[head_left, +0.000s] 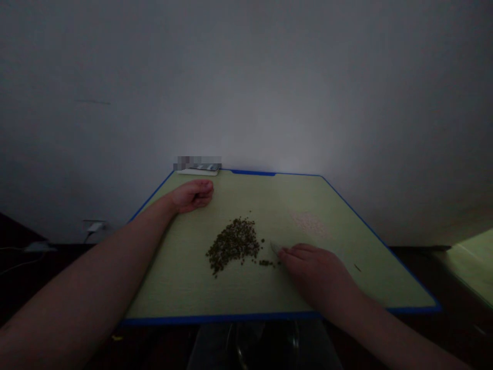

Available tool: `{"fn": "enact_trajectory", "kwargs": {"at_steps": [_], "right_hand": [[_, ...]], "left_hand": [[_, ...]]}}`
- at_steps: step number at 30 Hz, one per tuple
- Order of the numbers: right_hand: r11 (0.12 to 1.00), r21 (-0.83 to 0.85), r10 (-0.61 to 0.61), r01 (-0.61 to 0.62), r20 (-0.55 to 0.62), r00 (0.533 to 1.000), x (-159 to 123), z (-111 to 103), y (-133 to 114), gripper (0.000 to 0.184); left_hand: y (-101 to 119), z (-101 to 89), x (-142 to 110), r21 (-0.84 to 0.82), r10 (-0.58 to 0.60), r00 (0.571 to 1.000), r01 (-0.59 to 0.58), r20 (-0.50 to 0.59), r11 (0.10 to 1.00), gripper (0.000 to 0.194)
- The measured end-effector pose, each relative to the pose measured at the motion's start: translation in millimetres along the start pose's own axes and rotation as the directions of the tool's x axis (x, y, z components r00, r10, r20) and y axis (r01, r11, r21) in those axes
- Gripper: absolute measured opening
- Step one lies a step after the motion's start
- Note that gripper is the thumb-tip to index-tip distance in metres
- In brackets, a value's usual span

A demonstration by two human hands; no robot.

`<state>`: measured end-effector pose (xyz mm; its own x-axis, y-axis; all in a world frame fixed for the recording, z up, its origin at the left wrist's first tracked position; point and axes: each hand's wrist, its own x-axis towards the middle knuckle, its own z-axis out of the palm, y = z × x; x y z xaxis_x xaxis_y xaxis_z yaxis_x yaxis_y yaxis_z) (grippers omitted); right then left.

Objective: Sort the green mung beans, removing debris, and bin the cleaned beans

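A pile of small dark green-brown beans or seeds lies spread on the pale tabletop. My left hand rests beyond the pile on the left, fingers curled into a loose fist with nothing showing in it. To the right of the pile, my right hand is low on the table, its fingers pinched on a thin, pale, blade-like piece pointing towards the pile. A few grains lie close to those fingertips. Past this hand spreads a patch of small pale pinkish grains.
A blue rim edges the table, which stands against a grey wall. In the far left corner is a flat white object, partly blurred out. A short dark stick lies at the right. Below the front edge shows a shiny rounded object.
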<state>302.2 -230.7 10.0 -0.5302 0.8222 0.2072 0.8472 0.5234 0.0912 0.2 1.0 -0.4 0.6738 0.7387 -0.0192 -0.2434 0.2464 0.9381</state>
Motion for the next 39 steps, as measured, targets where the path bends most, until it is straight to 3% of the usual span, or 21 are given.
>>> {"fn": "enact_trajectory", "kwargs": {"at_steps": [3, 7, 17, 25, 31, 36, 39], "right_hand": [[0.999, 0.010, -0.043, 0.042, 0.037, 0.998, 3, -1, -6, 0.031], [1.000, 0.003, -0.002, 0.002, 0.129, 0.992, 13, -4, -14, 0.027], [0.944, -0.158, 0.323, -0.291, 0.240, 0.916, 26, -15, 11, 0.029], [0.985, -0.096, 0.162, -0.143, 0.238, 0.958, 30, -12, -3, 0.029], [0.964, -0.123, 0.258, -0.234, 0.244, 0.935, 45, -13, 20, 0.026], [0.978, 0.030, 0.196, -0.207, 0.210, 0.958, 8, -16, 25, 0.029], [0.984, 0.142, 0.088, -0.104, 0.113, 0.990, -20, -17, 17, 0.040]], "left_hand": [[0, -0.8, 0, 0.004, 0.001, 1.000, -0.001, 0.001, 1.000, 0.045], [-1, -2.2, 0, 0.009, 0.014, 1.000, -0.014, 0.011, 1.000, 0.043], [-1, -1.8, 0, 0.005, 0.014, 1.000, -0.014, 0.020, 1.000, 0.042], [-2, -3.9, 1, -0.008, 0.005, 1.000, -0.005, 0.005, 1.000, 0.041], [-1, -1.2, 0, 0.003, 0.024, 1.000, -0.024, 0.003, 1.000, 0.039], [0, 0.4, -1, 0.009, 0.009, 1.000, -0.009, 0.013, 1.000, 0.039], [1, 0.6, 0, 0.002, 0.006, 1.000, -0.006, 0.008, 1.000, 0.040]]}}
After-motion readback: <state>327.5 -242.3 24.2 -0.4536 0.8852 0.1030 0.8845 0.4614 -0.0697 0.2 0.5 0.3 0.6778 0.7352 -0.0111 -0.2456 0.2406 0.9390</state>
